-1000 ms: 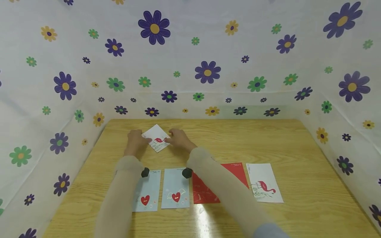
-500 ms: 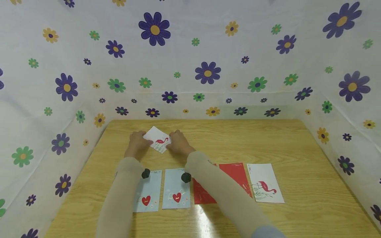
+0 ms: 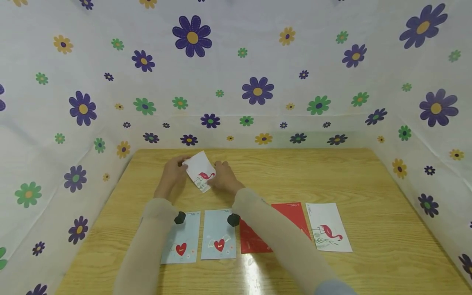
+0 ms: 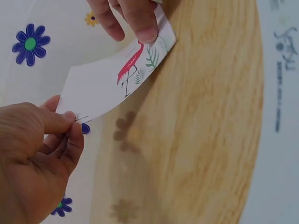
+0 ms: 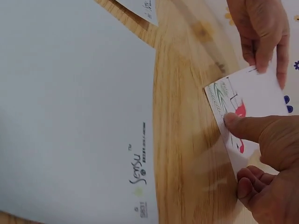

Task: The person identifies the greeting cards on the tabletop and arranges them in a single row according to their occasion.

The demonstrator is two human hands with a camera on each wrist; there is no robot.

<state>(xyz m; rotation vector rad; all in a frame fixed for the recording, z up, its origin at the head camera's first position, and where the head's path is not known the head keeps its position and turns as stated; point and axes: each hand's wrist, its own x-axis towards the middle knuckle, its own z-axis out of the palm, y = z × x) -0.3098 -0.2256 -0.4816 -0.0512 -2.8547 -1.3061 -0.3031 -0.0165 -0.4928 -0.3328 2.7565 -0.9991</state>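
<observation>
Both hands hold a small white card (image 3: 199, 164) with a red flamingo and green leaves printed on it, near the back left of the table. My left hand (image 3: 173, 175) pinches one corner between thumb and fingers, as the left wrist view shows for the left hand (image 4: 39, 144). On the opposite side, my right hand (image 3: 225, 178) grips the edge. Its thumb lies over the flamingo print in the right wrist view, where the right hand (image 5: 275, 154) fills the lower right. The card (image 4: 93, 88) bends slightly between the hands and is raised off the wood.
Nearer on the wooden table (image 3: 368, 176) lie two light blue heart cards (image 3: 218, 223), red card area (image 3: 291, 217) partly under the right sleeve, and another white flamingo card (image 3: 324, 217). A flower-printed white cloth (image 3: 228, 73) encloses the back and sides.
The held card has turned and shifted a little to the right. My left hand has moved up to its corner, fingers now pinching there. The cards on the table have stayed put.
</observation>
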